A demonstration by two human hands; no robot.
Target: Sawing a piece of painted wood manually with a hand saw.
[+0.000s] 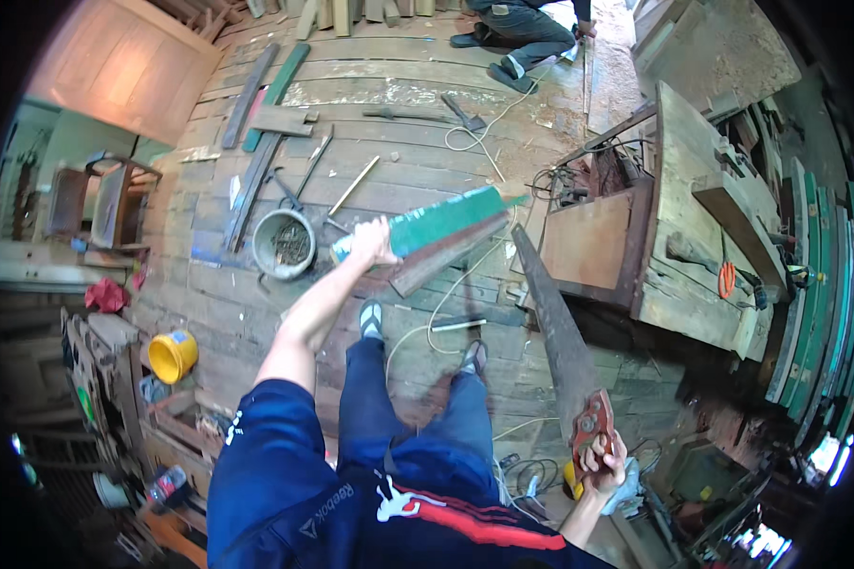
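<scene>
My left hand is closed around the near end of a green-painted board. Under that board, on its right side, shows a bare brown wooden piece; whether the two are joined I cannot tell. At the lower right, my right hand grips the reddish-brown handle of a handsaw. The saw's long dark blade points away from me, its tip close to the board's far end, apparently not touching it. A grey bucket of small, nail-like metal pieces stands left of my left hand.
A wooden workbench fills the right side, with orange-handled scissors on it. A cable winds over the plank floor. Loose boards lie at left, beyond a yellow bucket. Another person crouches at the far end.
</scene>
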